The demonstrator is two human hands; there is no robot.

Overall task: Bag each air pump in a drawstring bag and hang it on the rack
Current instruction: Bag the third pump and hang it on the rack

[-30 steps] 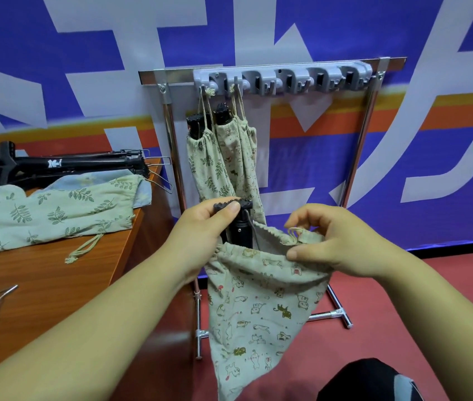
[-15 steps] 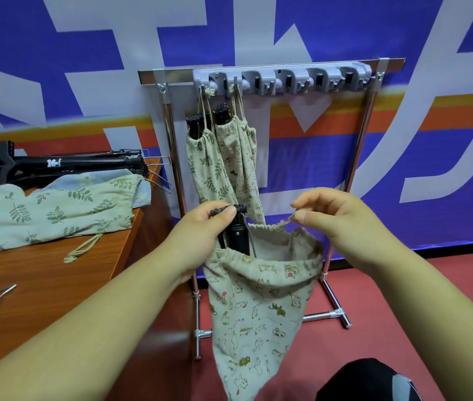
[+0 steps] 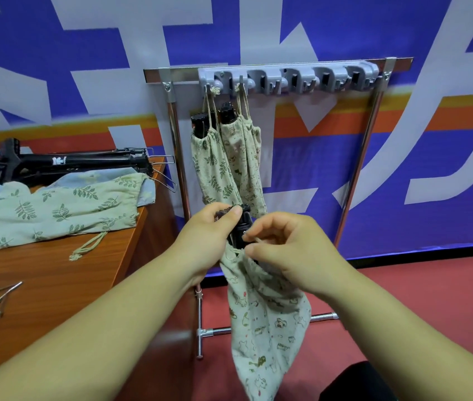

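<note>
Air pump (image 3: 239, 227) stands upright in the drawstring bag (image 3: 267, 319), handle gripped by my left hand (image 3: 209, 235); my right hand (image 3: 296, 253) pinches the cord (image 3: 258, 241) at the mouth (rack (image 3: 287, 79) hooks lie above, free ones rightward).

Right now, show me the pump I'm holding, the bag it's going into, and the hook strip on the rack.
pump (image 3: 238, 230), head view, black barrel above the bag's mouth.
animal-print bag (image 3: 270, 322), head view, middle of the hanging cloth.
hook strip (image 3: 287, 74), head view, grey bar across the rack's top.
</note>
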